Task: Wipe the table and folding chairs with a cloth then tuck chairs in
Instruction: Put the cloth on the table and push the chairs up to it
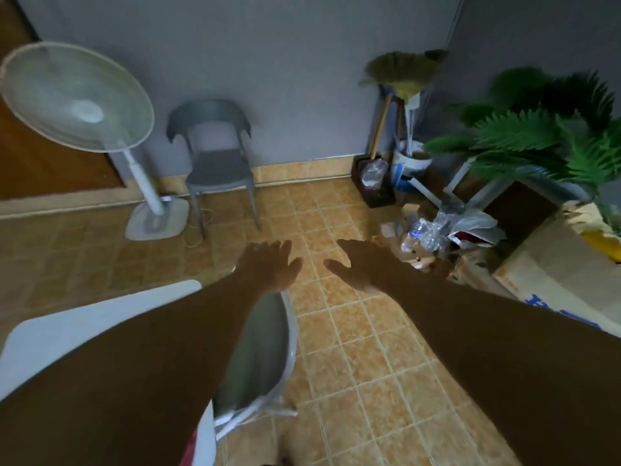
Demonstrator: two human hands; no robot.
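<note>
Both arms stretch forward over the tiled floor. My left hand (pixel 268 264) is open with fingers spread and holds nothing. My right hand (pixel 359 267) is open too, palm down, empty. A white table (pixel 84 317) shows at the lower left, partly hidden by my left forearm. A white folding chair (pixel 262 358) with a grey seat stands against the table's right side, under my left forearm. No cloth is in view.
A grey plastic chair (pixel 218 163) stands against the far wall beside a white standing fan (pixel 77 99). Brooms (pixel 403 75), a bucket, plastic bottles (pixel 423 230), cardboard boxes (pixel 557 264) and a green plant (pixel 544 136) crowd the right corner.
</note>
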